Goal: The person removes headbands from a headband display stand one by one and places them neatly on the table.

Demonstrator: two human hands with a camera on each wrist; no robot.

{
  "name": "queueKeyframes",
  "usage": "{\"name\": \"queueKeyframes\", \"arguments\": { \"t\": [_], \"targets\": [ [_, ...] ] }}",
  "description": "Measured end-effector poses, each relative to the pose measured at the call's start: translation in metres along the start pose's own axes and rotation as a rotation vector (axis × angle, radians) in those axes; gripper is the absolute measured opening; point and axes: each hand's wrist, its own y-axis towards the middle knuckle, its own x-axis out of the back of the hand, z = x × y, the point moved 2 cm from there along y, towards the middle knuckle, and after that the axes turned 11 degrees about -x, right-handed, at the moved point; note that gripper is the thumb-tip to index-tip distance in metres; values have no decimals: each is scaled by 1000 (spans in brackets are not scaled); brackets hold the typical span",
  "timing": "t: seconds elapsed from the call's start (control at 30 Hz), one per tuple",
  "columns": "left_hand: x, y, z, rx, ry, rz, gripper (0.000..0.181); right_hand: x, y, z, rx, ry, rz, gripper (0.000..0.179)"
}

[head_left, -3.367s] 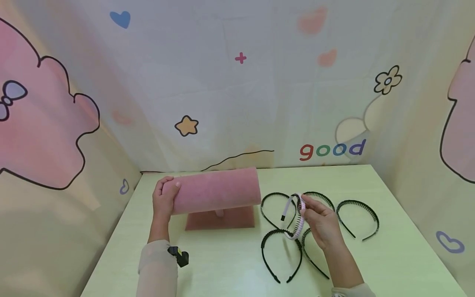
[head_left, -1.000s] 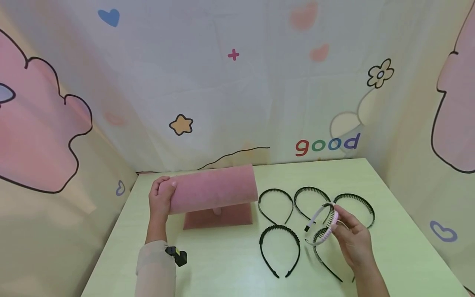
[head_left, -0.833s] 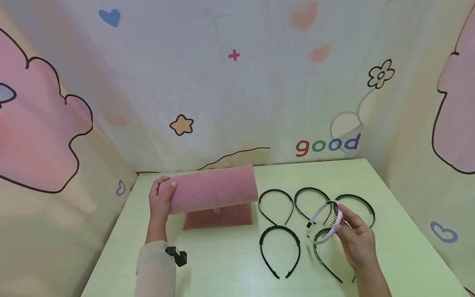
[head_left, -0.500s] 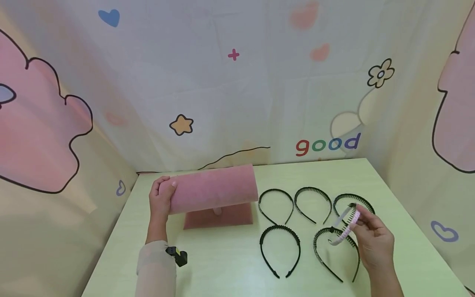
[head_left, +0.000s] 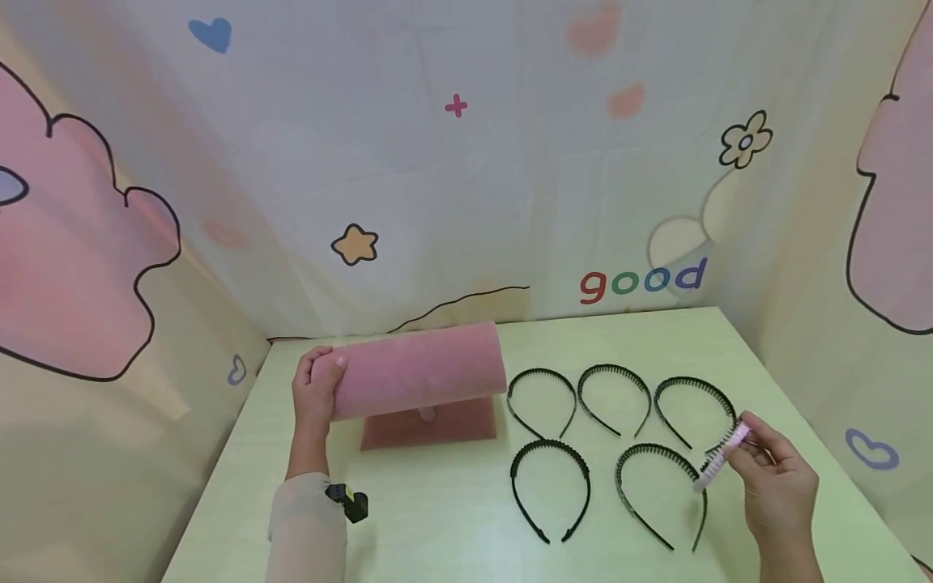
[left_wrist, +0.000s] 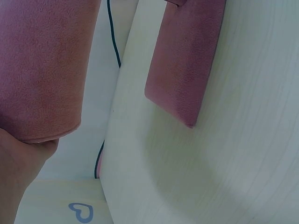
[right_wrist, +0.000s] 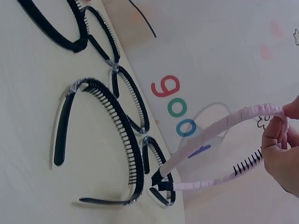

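My left hand (head_left: 315, 390) grips the left end of a pink velvety roll (head_left: 415, 368), which is raised on a short post over a flat pink base (head_left: 466, 425). Seen from the left wrist, the thumb side of the hand lies under the rim of the roll (left_wrist: 44, 70). At the right of the table, my right hand (head_left: 783, 486) pinches a pale lilac headband (head_left: 722, 457) with black teeth, held above the table. In the right wrist view, the lilac headband's (right_wrist: 224, 125) two black-tipped ends point away from the fingers.
Several black toothed headbands lie right of the stand: three in a back row, including a back right headband (head_left: 696, 380), and a front left headband (head_left: 550, 445) and front right headband (head_left: 656, 449) before them. A printed cloth wall (head_left: 510, 202) rises behind the pale table (head_left: 430, 518).
My right hand has carried the lilac headband rightward, away from the roll, and turned it nearly edge-on. The front right black headband lies slightly further right. My left hand stays on the roll.
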Motion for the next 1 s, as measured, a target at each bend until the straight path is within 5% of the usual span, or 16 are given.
{"name": "queueKeyframes", "arguments": {
  "t": [0.13,0.33,0.53,0.67,0.87,1.0],
  "targets": [
    [0,3,5,-17,-4,-19,40,-28,-24,33,-91,-152,-169,53],
    [-1,4,8,-30,-5,-20,39,-20,-26,40,-29,-282,-230,50],
    [-1,5,8,-29,-9,-20,39,-55,-49,71,-180,-400,-413,48],
    [-2,6,6,-25,-2,-21,40,-33,-39,56,-167,-502,-386,49],
    [-1,6,8,-27,-17,-22,40,31,0,11,-87,-609,-344,51],
    [-1,4,10,-12,-15,-19,40,26,-4,18,-140,-690,-410,50]
  ]
}}
